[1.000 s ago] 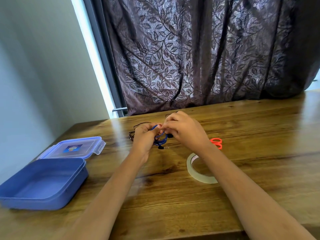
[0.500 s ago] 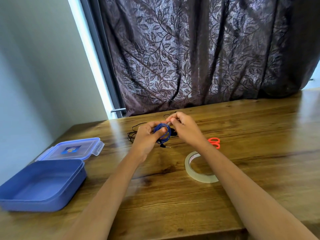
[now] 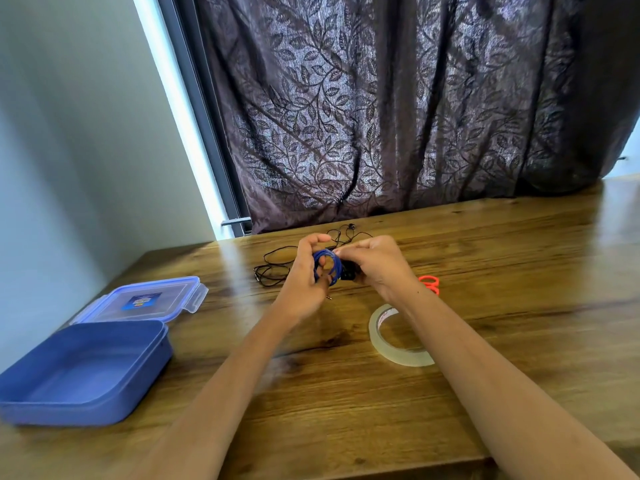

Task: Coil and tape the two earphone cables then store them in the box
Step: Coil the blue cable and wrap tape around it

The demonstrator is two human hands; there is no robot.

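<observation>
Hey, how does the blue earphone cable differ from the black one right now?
The blue cable is wound into a neat coil; the black cable sprawls in loose loops. The blue cable is held by the left hand and right hand; the black cable lies on the table behind them. Both are thin earphone cables, neither yet in the box.

I read this as a room in a home. A dark curtain (image 3: pixel 381 116) with a leaf pattern hangs down to the far edge of a varnished wooden worktop (image 3: pixel 519 271). To its left, a dark window frame (image 3: pixel 194 109) shows a strip of daylight beside a plain pale wall (image 3: pixel 69 133). A blue plastic household box (image 3: pixel 86 410) sits near left.
</observation>
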